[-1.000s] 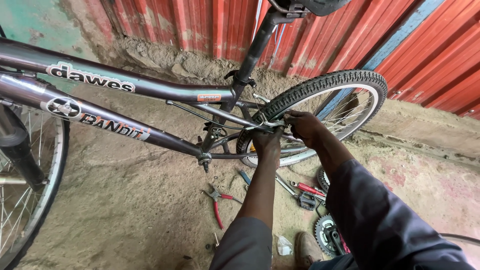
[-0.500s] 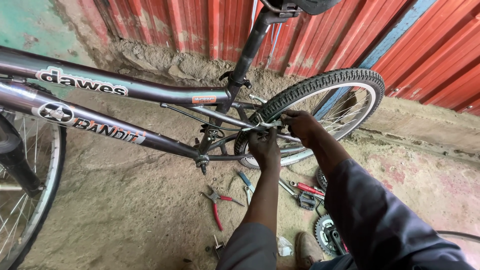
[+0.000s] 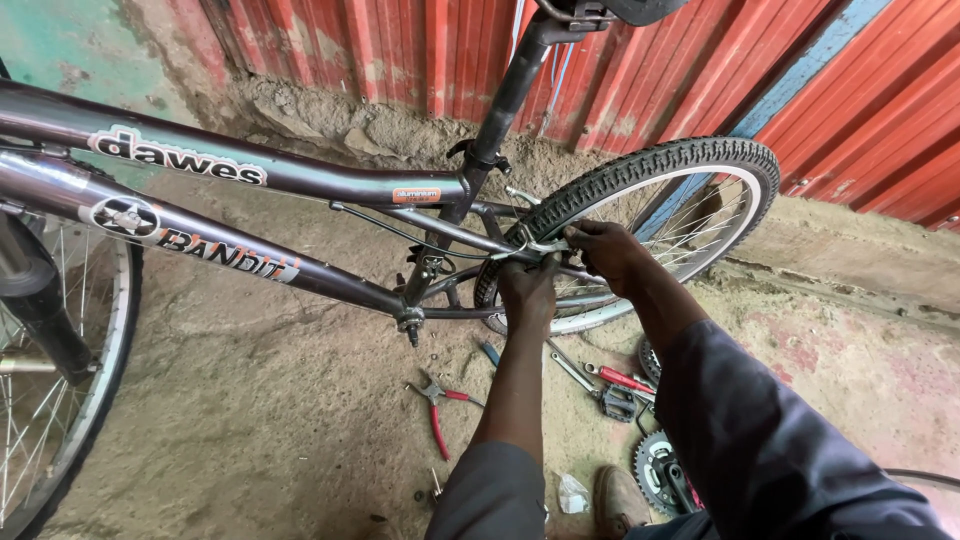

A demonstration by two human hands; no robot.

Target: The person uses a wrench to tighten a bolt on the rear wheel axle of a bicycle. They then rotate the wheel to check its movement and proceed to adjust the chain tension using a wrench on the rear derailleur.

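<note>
Head view: my left hand (image 3: 527, 287) and right hand (image 3: 603, 250) sit close together, both pinched on the rear brake arm (image 3: 535, 243) at the rear tyre (image 3: 640, 170), twelve o'clock from the red-handled pliers (image 3: 438, 405), likely steadying it.

One bicycle, two hands, scattered tools

One purple metal-framed bicycle (image 3: 250, 215) with two spoked wheels; two bare hands; one pair of red-handled pliers (image 3: 438, 405); two toothed chainrings.
</note>
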